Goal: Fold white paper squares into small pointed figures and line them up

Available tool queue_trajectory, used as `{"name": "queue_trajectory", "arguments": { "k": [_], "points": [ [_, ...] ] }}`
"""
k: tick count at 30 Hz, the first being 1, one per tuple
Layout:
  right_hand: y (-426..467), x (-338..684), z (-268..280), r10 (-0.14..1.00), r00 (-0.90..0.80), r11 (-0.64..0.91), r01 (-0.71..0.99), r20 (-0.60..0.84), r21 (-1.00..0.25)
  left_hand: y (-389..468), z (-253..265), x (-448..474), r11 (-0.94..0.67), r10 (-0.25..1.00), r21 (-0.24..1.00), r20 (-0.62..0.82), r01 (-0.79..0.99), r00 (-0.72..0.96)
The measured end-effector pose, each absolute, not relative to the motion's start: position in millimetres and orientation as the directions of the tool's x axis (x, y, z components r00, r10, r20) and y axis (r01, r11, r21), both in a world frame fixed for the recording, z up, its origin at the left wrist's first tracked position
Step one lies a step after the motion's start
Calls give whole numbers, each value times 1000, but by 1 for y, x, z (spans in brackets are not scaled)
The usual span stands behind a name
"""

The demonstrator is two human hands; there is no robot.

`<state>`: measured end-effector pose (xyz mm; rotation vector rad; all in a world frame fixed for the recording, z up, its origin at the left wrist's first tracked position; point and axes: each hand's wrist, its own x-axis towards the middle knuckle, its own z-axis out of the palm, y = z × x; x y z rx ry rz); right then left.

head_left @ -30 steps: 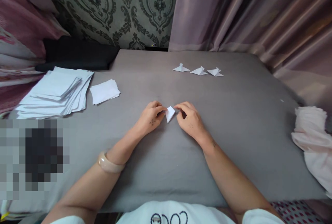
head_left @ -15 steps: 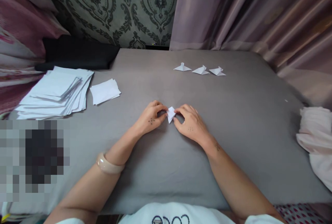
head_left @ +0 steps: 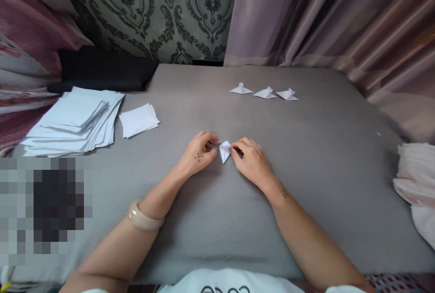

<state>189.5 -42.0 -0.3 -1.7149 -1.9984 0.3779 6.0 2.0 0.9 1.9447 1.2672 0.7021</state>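
Observation:
A small folded piece of white paper (head_left: pixel 224 151), kite-shaped with its point toward me, is between my hands over the grey cloth surface. My right hand (head_left: pixel 250 159) pinches its right edge between thumb and forefinger. Just left of the paper, my left hand (head_left: pixel 200 152) is apart from it, thumb and fingers parted with nothing between them. Farther back, three folded paper birds stand in a row: the left bird (head_left: pixel 241 88), the middle bird (head_left: pixel 265 93) and the right bird (head_left: pixel 287 94).
On the left lies a large stack of white paper (head_left: pixel 73 121), with a smaller pile of paper (head_left: pixel 139 121) beside it. Behind them is a folded black cloth (head_left: pixel 105 69). Pale bunched fabric (head_left: pixel 416 180) sits at the right edge. Curtains (head_left: pixel 288 12) hang behind.
My left hand has let go of the folded paper and drawn slightly left. My right hand still pinches the paper, whose centre crease now shows more plainly.

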Motion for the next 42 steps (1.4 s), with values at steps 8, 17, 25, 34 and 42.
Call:
{"name": "queue_trajectory", "arguments": {
  "k": [8, 17, 25, 34, 42],
  "points": [
    [-45, 189, 1, 977, -120, 190, 855, 174, -482, 3, 0, 9, -373, 889, 716, 94, 591, 448],
    [-49, 186, 5, 980, -69, 156, 853, 189, -499, 3, -1, 9, -398, 885, 676, 104, 620, 455],
    [-49, 186, 5, 977, -100, 174, 885, 187, -433, 4, -3, 9, -416, 880, 661, 122, 624, 458],
    [-45, 185, 0, 984, -37, 114, 884, 174, -453, 7, -3, 11, -389, 886, 668, 84, 634, 455],
    [-43, 184, -5, 984, 19, 67, 884, 180, -462, 7, -4, 15, -387, 895, 646, 93, 658, 436]
  ]
}}
